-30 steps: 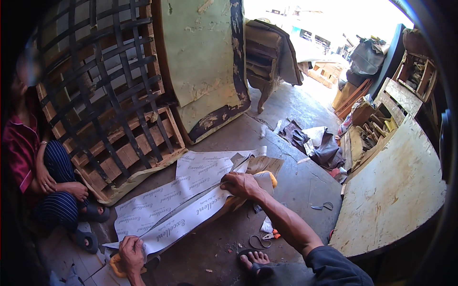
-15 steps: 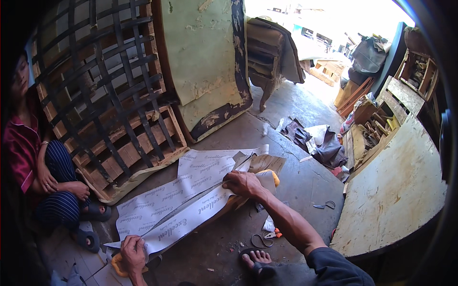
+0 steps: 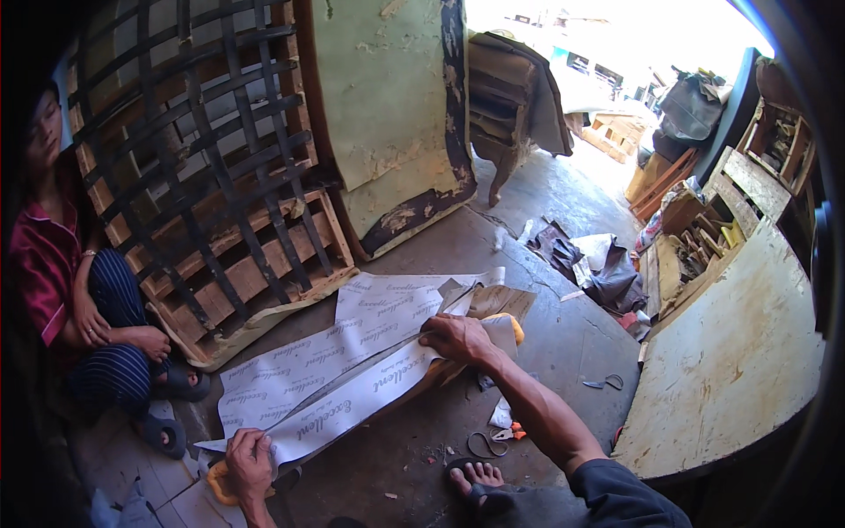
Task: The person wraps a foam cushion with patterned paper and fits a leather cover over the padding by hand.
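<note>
A long white sheet with repeated grey lettering [image 3: 290, 370] lies on the floor in front of me. A narrower strip of the same printed sheet [image 3: 374, 387] runs along its near side. My left hand [image 3: 251, 462] is closed on the strip's near-left end, thumb and fingers pinched together. At its far-right end my right hand [image 3: 459, 341] presses and grips the edge, fingers curled under. Yellow-orange padding [image 3: 220, 486] pokes out beside my left hand, and more yellow padding [image 3: 518, 329] shows past my right. What lies under the strip is mostly hidden.
At the left a person [image 3: 62, 290] sits beside a wooden frame with black webbing [image 3: 211, 176]. Scissors [image 3: 604, 382], an orange-handled tool [image 3: 509, 432] and a strap loop [image 3: 487, 444] lie on the floor. A large pale board [image 3: 722, 352] leans at the right, near scrap wood.
The whole view has shifted slightly, so things sit a little farther right and lower. Both hands keep their places on the strip.
</note>
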Action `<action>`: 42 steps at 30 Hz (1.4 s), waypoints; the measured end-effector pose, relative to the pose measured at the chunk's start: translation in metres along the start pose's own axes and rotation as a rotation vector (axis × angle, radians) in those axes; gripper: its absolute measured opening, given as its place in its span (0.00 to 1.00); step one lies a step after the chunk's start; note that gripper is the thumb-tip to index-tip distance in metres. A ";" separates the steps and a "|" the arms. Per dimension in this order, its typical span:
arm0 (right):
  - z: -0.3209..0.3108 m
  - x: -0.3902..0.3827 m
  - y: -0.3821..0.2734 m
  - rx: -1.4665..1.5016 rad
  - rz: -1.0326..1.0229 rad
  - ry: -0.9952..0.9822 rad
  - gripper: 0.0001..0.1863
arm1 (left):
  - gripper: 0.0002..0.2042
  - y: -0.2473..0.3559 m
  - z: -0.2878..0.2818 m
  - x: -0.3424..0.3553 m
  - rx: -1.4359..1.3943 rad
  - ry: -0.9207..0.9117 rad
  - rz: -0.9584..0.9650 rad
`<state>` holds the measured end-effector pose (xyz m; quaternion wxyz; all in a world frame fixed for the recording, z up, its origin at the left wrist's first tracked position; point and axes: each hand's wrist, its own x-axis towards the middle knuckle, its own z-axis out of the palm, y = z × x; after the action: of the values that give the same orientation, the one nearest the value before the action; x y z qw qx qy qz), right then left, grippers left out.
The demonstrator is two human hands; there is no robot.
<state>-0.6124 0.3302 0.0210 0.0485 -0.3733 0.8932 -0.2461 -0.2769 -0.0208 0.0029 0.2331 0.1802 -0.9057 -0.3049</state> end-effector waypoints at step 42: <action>0.003 -0.014 0.007 0.022 0.003 0.000 0.16 | 0.10 -0.001 0.005 -0.011 0.021 -0.007 0.009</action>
<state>-0.6063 0.3432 0.0138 0.0530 -0.3713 0.8910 -0.2559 -0.2703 -0.0137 -0.0044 0.2295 0.1776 -0.9104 -0.2948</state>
